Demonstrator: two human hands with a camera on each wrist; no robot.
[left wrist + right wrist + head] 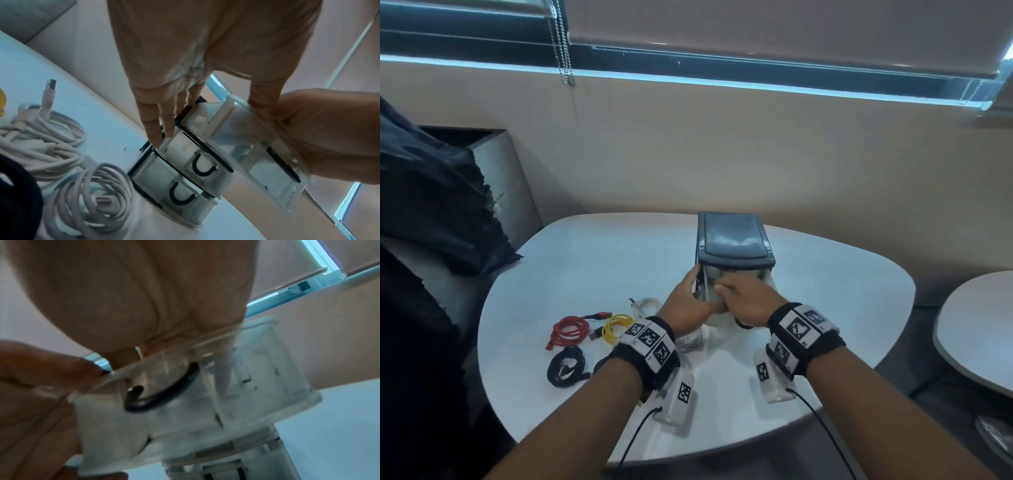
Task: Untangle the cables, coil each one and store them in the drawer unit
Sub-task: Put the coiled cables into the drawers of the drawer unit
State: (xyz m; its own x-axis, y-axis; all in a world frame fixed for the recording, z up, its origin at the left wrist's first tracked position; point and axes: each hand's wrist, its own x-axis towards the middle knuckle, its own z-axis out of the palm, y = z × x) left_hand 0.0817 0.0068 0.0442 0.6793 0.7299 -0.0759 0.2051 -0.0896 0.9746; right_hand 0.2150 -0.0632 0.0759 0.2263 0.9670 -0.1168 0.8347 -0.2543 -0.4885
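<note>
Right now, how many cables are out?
5: red cable, yellow cable, black cable, left of the left hand; white cable beyond them; second white cable under that wrist. More possibly hidden.

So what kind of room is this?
Probably an office or meeting room: a rounded white table, a second table beside it, and roller blinds over a long window.
</note>
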